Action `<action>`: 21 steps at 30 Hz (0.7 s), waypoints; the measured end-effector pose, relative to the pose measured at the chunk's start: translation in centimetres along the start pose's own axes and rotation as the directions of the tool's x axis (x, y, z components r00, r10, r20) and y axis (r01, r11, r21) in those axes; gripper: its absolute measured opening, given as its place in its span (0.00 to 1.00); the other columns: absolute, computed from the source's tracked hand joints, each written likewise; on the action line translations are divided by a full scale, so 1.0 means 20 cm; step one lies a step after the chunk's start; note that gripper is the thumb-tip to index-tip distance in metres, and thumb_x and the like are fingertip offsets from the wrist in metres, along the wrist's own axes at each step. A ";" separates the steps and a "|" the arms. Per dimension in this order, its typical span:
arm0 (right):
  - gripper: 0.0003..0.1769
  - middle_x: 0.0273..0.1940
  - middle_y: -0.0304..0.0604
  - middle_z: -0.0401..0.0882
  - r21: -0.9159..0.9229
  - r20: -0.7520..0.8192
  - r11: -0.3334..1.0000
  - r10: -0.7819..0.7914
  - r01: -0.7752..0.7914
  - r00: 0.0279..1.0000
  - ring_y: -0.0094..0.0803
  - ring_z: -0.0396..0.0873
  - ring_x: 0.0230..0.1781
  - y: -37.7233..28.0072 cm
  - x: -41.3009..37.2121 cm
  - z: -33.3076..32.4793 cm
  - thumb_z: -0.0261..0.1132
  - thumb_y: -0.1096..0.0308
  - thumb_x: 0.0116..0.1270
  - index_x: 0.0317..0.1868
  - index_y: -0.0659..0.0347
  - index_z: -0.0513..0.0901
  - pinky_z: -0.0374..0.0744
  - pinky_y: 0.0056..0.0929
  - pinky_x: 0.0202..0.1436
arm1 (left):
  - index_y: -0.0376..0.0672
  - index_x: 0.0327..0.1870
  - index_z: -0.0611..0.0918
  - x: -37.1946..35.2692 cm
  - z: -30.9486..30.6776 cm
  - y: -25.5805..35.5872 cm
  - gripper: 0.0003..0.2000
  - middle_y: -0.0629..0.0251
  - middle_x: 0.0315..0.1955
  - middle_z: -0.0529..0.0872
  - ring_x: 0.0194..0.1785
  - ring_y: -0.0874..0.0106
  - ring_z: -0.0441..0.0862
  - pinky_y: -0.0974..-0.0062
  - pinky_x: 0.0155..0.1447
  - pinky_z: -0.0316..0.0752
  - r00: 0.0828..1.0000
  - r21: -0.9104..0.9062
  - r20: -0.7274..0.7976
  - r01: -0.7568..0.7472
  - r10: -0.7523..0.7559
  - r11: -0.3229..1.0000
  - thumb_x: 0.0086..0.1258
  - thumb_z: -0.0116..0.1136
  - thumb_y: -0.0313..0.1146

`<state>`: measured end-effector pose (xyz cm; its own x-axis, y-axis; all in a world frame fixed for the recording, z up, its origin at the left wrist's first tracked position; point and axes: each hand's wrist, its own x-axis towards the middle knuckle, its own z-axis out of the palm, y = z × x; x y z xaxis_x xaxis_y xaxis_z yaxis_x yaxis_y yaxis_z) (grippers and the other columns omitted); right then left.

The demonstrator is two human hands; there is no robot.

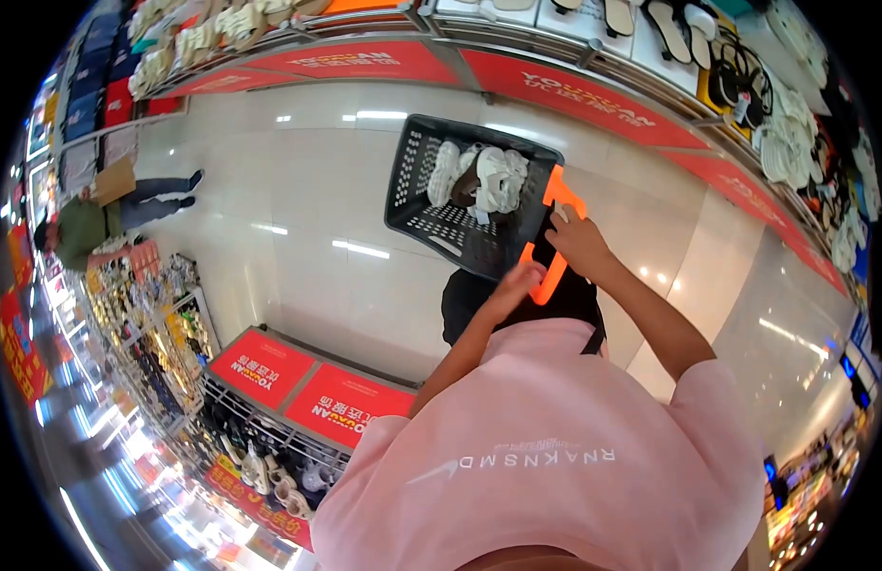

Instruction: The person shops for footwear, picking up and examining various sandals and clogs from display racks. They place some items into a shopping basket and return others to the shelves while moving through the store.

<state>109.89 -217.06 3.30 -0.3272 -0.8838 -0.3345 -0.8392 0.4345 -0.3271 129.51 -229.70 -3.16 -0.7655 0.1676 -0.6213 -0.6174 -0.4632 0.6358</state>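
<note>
A dark grey shopping basket (409, 195) with perforated walls hangs in front of my body, tilted, with white shoes (501, 179) and a brown item inside. Its orange handle (555, 276) has a black middle part and lies on the side nearest me. My right hand (576, 240) is closed around the handle near its middle, fingertips over the black part. At the lower left end of the handle, my left hand (519, 287) is closed against the orange part, its fingers slightly blurred.
Shoe shelves with red signs (574, 100) curve along the top and right. Another low rack with red panels (313, 385) stands at lower left. A person in a green top (87, 228) holding a cardboard box (116, 181) is at far left. Shiny floor tiles (298, 190) lie between.
</note>
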 end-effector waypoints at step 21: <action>0.10 0.39 0.34 0.73 0.006 0.128 1.000 0.029 -0.030 0.991 0.32 0.72 0.51 0.11 0.23 0.03 0.64 0.70 0.54 0.38 0.54 0.79 0.81 0.26 0.38 | 0.57 0.72 0.67 1.07 -0.97 -0.32 0.26 0.52 0.66 0.72 0.70 0.47 0.66 0.46 0.68 0.66 0.896 0.983 -0.185 0.176 -0.404 -0.058 0.74 0.54 0.46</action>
<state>106.72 -220.15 0.52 -0.2927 -0.8413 -0.4545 -0.8266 0.4615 -0.3220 120.58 -240.09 -29.46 -0.4033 0.1764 -0.8979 -0.2772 0.9116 0.3036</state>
